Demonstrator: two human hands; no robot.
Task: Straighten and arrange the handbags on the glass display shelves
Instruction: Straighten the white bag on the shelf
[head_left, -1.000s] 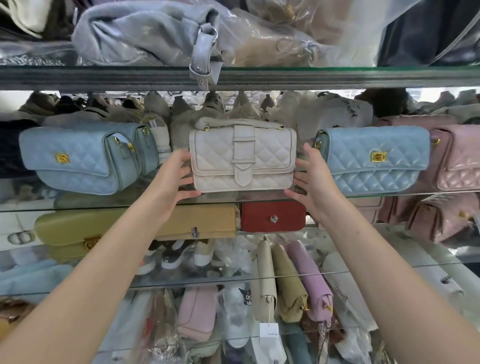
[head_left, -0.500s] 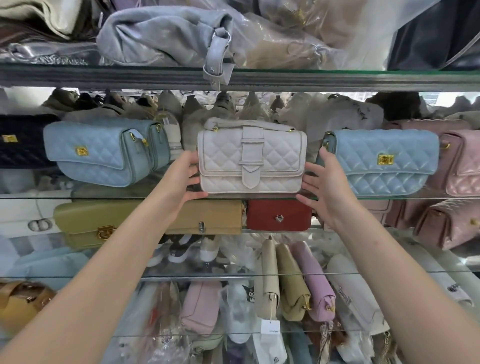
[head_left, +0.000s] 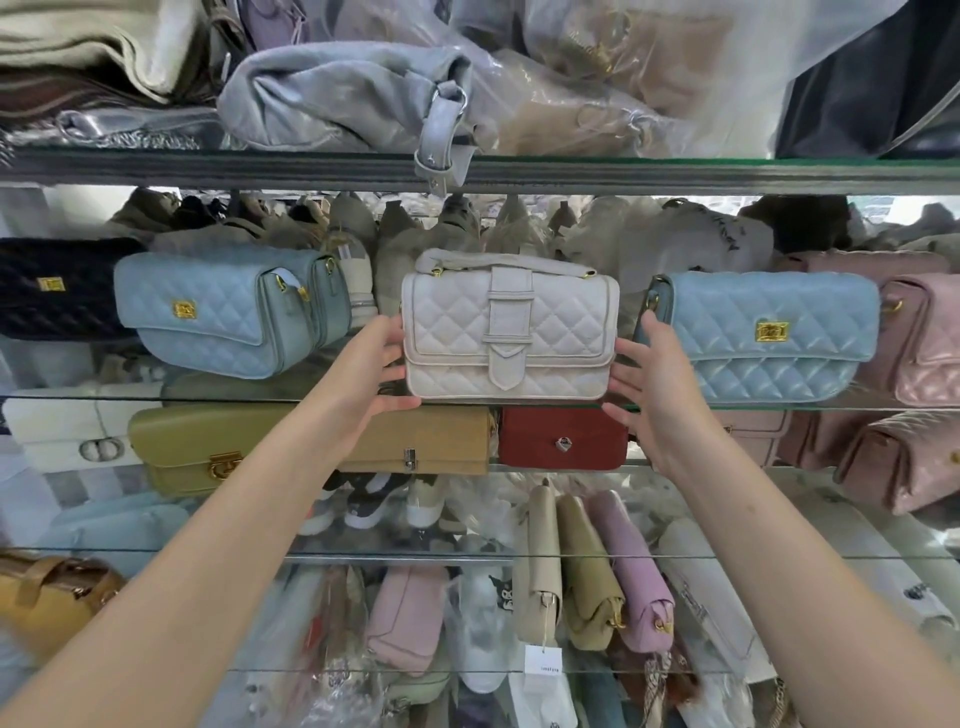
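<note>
White quilted flap handbag (head_left: 509, 332) is stood upright on the middle glass shelf (head_left: 779, 408) between pale blue quilted bags (head_left: 769, 332), gripped by left hand (head_left: 371, 364), touched by right hand (head_left: 657, 384) with straight fingers (head_left: 644, 332); lower bags are left jumbled.

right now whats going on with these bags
A person is straightening the white bag on a glass shelf. The left hand holds its left end, and the right hand, fingers spread, is against its right end. The bag stands upright, front out, between the left blue bag and the right blue bag.
</note>
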